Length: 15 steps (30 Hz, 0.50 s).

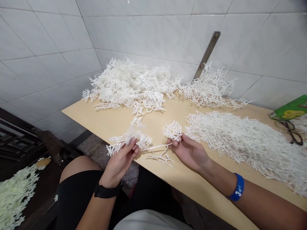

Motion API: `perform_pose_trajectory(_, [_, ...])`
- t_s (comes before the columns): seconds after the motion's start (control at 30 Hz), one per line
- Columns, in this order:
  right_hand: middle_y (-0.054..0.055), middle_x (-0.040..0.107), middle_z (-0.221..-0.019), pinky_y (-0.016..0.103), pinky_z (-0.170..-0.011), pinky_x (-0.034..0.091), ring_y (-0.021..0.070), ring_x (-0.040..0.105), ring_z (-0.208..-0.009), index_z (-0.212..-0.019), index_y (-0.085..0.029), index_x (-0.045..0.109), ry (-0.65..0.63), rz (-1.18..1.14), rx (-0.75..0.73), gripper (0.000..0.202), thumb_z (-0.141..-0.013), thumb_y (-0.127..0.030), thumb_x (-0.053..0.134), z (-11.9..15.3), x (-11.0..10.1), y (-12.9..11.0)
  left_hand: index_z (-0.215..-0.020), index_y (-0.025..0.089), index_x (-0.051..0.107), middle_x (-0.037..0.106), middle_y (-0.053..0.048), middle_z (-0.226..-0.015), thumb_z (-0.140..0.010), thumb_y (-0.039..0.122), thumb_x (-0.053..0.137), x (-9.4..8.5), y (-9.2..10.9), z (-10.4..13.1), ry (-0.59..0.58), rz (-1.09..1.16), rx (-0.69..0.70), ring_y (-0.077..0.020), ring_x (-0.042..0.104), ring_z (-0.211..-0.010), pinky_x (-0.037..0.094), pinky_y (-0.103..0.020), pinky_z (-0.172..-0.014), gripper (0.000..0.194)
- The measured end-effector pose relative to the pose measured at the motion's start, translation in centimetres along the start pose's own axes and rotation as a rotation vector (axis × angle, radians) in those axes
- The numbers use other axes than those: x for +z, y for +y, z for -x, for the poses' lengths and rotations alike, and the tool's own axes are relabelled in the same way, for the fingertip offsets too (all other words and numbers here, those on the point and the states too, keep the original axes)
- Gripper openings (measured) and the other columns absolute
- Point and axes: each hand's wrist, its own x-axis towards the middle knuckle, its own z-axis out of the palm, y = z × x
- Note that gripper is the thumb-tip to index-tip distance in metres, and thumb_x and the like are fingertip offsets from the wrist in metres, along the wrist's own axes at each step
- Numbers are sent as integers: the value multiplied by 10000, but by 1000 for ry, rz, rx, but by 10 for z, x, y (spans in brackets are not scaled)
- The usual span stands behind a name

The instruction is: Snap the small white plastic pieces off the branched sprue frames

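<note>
Over the table's front edge, my left hand (pixel 126 156) pinches a white plastic branch piece (pixel 117 142) with fine, feathery twigs. A bare stem (pixel 155 147) runs from it toward my right hand (pixel 189 151), whose fingertips close on a small white sprig (pixel 173 130). Whether stem and sprig are joined is hidden by the fingers. Just below the stem is a forked white twig (pixel 163 158). Close beyond my right hand lies a long heap of white sprigs (pixel 240 140).
Against the tiled wall sit a large pile of white branches (pixel 134 84) and a thinner pile of bare stems (pixel 208 88). Glasses (pixel 291 132) and a green box (pixel 290 108) are at the table's right. Pale green flowers (pixel 16 195) lie low at left.
</note>
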Motion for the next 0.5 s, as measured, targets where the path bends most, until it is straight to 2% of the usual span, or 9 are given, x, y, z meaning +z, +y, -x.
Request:
perform_pose_trajectory(0.1, [-10,534,-606,381,-1030,401,186,622,-830,-650,-216,645,15,-18,8,266,-833,-403,693,9,9,-2,-714,142,625,482,43,-585,-787,214,751,1,0,9,38,183,-17,-62,455,-491,429,-173,-471,163])
perform_pose_trajectory(0.2, [-21,484,-561,381,-962,433,146,527,-617,-578,-202,597,-67,59,0,299,-801,-365,712,23,29,-2,-735,150,606,521,21,-613,-820,118,626,4,7,23,111,295,-1,-82,473,-488,485,-225,-519,94])
perform_pose_trajectory(0.27, [-4,494,-571,390,-909,443,153,495,-602,-565,-196,587,-131,148,-34,324,-788,-398,708,31,45,2,-751,150,600,544,0,-644,-786,33,540,8,16,31,172,341,29,-102,518,-530,495,-234,-538,135])
perform_pose_trajectory(0.33, [11,508,-582,399,-887,439,168,493,-621,-572,-195,597,-167,219,-69,335,-786,-431,698,39,58,4,-725,145,575,519,-3,-625,-741,-25,470,9,29,38,166,375,31,-99,498,-512,463,-215,-506,200])
perform_pose_trajectory(0.4, [19,517,-588,404,-855,444,177,497,-630,-576,-198,604,-189,271,-80,339,-800,-439,686,47,65,0,-707,148,545,499,-5,-612,-745,-51,411,0,47,42,150,378,8,-93,460,-485,422,-201,-470,242])
perform_pose_trajectory(0.47, [12,505,-578,380,-752,463,170,485,-596,-589,-207,606,-171,299,-110,325,-826,-419,672,56,66,-12,-694,163,507,486,1,-598,-801,-56,343,-22,73,46,227,363,87,-98,444,-477,401,-199,-456,294])
perform_pose_trajectory(0.5, [1,489,-566,351,-667,460,158,465,-559,-599,-214,604,-128,298,-136,305,-840,-389,666,60,65,-21,-657,175,458,443,18,-553,-838,-47,305,-36,87,48,360,390,312,-95,435,-466,400,-185,-458,325])
